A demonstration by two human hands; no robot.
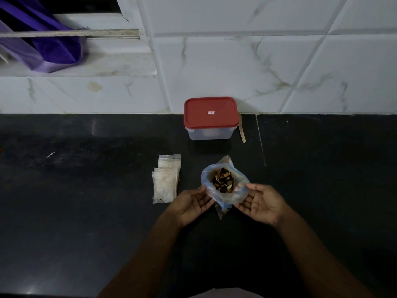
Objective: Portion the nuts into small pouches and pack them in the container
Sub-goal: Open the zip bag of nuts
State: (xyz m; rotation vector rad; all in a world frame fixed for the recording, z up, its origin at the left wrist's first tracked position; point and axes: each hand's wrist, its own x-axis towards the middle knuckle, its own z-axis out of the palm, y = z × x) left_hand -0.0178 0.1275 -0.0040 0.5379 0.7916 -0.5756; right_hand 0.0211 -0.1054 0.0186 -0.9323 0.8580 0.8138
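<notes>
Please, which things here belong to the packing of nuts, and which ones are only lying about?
For the job:
- bag of nuts, held by left hand and right hand
- stack of small pouches
- container with red lid
- wooden spoon, probably for scooping

Just lying about:
- purple cloth on the window ledge

Glossy black stone tabletop [86, 211].
A clear rectangular plastic container with a red lid [211, 117] stands at its back edge, a thin pale wooden stick [242, 134] lying just beside it on the right; an overlapping pile of small clear plastic pouches [166, 179] lies nearer the front, left of the container.
</notes>
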